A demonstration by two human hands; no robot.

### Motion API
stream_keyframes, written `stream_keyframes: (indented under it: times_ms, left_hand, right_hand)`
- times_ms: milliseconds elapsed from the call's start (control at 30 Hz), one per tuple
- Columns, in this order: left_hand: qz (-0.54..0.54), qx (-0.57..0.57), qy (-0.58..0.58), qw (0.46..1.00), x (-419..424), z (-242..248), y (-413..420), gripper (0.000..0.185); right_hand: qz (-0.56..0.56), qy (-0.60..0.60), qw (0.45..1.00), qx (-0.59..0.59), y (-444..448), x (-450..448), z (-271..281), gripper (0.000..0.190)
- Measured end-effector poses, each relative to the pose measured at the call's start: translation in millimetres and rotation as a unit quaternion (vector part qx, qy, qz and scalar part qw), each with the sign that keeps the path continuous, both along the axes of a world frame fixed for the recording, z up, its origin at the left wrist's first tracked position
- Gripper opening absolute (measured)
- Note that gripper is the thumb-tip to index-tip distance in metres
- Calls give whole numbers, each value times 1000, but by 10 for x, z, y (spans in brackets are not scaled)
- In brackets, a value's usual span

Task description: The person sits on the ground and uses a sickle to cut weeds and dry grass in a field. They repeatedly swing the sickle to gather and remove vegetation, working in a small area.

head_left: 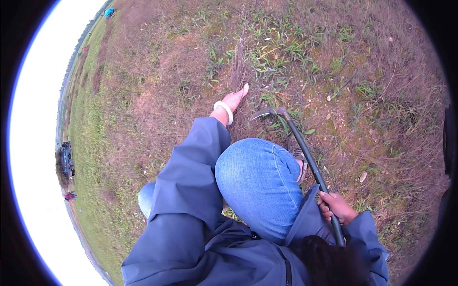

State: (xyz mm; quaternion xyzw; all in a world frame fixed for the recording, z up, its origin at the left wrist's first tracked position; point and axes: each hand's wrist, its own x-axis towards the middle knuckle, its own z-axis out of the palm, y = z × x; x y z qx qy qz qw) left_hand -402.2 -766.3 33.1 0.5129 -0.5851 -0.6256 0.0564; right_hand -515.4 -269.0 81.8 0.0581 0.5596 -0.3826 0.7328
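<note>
My left hand, with a pale bangle at the wrist, reaches down to a bunch of dry, thin plant stems. Its thumb side shows, but the fingers are hidden, so I cannot tell whether they grip the stems. My right hand is closed round the dark handle of a sickle beside my knee. The sickle's curved blade lies low over the grass, to the right of my left hand, its tip pointing left towards the wrist.
My bent knee in blue jeans stands between my arms, a sandalled foot beside it. Green weeds and dry grass cover reddish soil. Far left are a vehicle, a person in red and a blue shape.
</note>
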Motion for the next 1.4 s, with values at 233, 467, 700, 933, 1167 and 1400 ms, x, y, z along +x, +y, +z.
stream_keyframes:
  times_ms: [233,467,700,933,1167,1400]
  left_hand:
    - [32,102,145,984,172,351,-198,83]
    - [-151,-239,-204,937,651,841,-410,76]
    - [-399,-247,-472,747,1450,808,393,61]
    - [-476,-299,-531,635,2332,-491,1082,28]
    - [-423,-352,-513,659,2559,-753,1163,26]
    - [-396,-405,-442,696,2512,-685,1240,46]
  right_hand:
    - [-56,-40,998,13,594,121,611,33]
    - [-139,38,989,-15,679,196,887,32]
    - [-185,94,976,-60,259,120,953,33]
    - [-89,204,970,-96,-191,-120,1208,29]
    - [83,142,979,-123,-1018,-265,792,32]
    - [220,63,970,-85,-1822,-33,-4,32]
